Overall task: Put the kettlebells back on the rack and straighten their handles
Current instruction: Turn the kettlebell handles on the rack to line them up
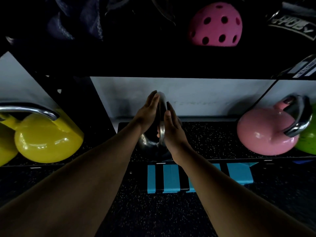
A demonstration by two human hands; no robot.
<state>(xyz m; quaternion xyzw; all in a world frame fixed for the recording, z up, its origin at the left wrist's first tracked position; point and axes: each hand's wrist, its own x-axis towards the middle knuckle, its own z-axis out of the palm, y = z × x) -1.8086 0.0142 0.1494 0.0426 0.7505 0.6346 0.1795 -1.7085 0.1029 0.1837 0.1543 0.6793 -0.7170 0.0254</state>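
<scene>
A dark kettlebell (148,142) with a steel handle (162,117) sits in the middle of the lower rack shelf (213,139). My left hand (148,112) lies flat against the left side of that handle, fingers straight. My right hand (172,129) presses flat on its right side. The handle stands edge-on between both palms, and most of the bell's body is hidden behind my hands. To the left rests a yellow kettlebell (46,137) with a steel handle. A pink kettlebell (266,132) sits at the right, its handle tilted to the right.
A green kettlebell (307,141) shows at the far right edge. A second yellow one (5,142) is cut off at the left. On the upper shelf sits a pink perforated ball (216,24). Blue tape strips (171,178) mark the speckled floor below.
</scene>
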